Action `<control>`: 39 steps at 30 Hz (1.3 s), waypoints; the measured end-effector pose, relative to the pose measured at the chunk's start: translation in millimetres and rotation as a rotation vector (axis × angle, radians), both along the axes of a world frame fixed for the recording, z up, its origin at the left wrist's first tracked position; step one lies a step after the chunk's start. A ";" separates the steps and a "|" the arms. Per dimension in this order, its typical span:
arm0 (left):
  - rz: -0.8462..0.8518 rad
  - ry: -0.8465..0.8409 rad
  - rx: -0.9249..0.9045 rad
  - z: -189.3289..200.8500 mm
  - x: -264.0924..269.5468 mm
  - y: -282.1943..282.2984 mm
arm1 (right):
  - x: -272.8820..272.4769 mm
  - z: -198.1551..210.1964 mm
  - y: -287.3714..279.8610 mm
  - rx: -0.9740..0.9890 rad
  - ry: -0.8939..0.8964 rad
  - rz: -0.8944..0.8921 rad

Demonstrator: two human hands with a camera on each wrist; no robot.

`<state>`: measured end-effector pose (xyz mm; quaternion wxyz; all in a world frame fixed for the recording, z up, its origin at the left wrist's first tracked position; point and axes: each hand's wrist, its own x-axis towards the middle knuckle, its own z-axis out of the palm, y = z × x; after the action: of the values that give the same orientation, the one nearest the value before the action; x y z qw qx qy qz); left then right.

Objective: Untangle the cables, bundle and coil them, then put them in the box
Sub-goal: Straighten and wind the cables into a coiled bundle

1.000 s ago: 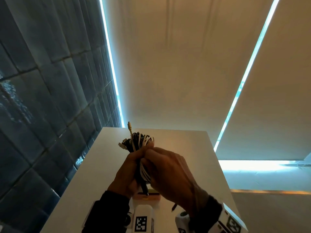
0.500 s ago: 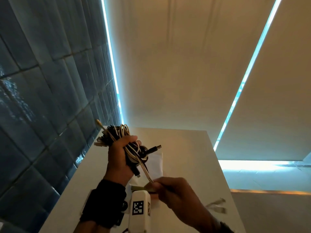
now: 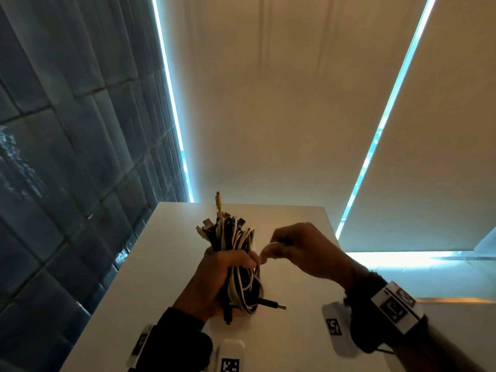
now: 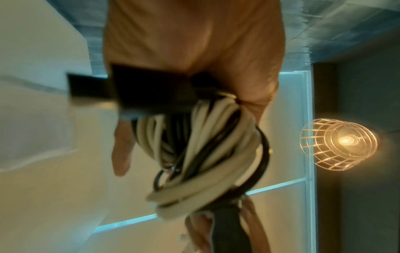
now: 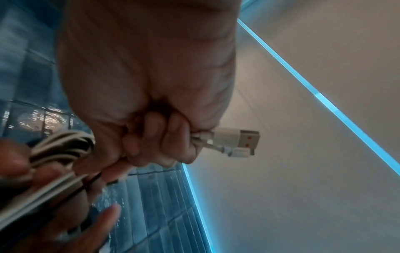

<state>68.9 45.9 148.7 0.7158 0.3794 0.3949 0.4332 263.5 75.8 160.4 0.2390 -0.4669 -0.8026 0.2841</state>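
Note:
A bundle of black and white cables stands upright above the white table, gripped round its middle by my left hand. Plugs stick out of its top and a black USB plug juts from its lower end. The left wrist view shows the looped cables hanging under the left hand. My right hand, just right of the bundle, grips the end of a white cable. In the right wrist view its curled fingers hold the cable with two white plugs sticking out. No box is in view.
A dark tiled wall runs along the table's left side. Light blinds with bright blue-white gaps hang behind the table. A caged lamp glows in the left wrist view.
The left hand has turned the bundle upright and brought it back toward the middle. The right hand has risen from low near the table to the bundle's right side, drawing the white cable end with it.

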 end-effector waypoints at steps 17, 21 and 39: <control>-0.120 0.068 -0.019 -3.6 -8.5 -4.1 | -17.2 5.5 -0.8 0.036 0.073 0.044; -0.059 0.062 0.025 -5.3 -8.4 -1.5 | -9.4 8.5 -2.0 -0.055 0.084 0.072; 0.139 0.232 0.244 -10.1 0.0 2.3 | -16.6 11.0 -5.4 -0.217 0.528 -0.082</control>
<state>68.9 48.2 138.6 0.5824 0.4828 0.4447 0.4796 246.9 70.4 171.3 0.3996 -0.4316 -0.6579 0.4704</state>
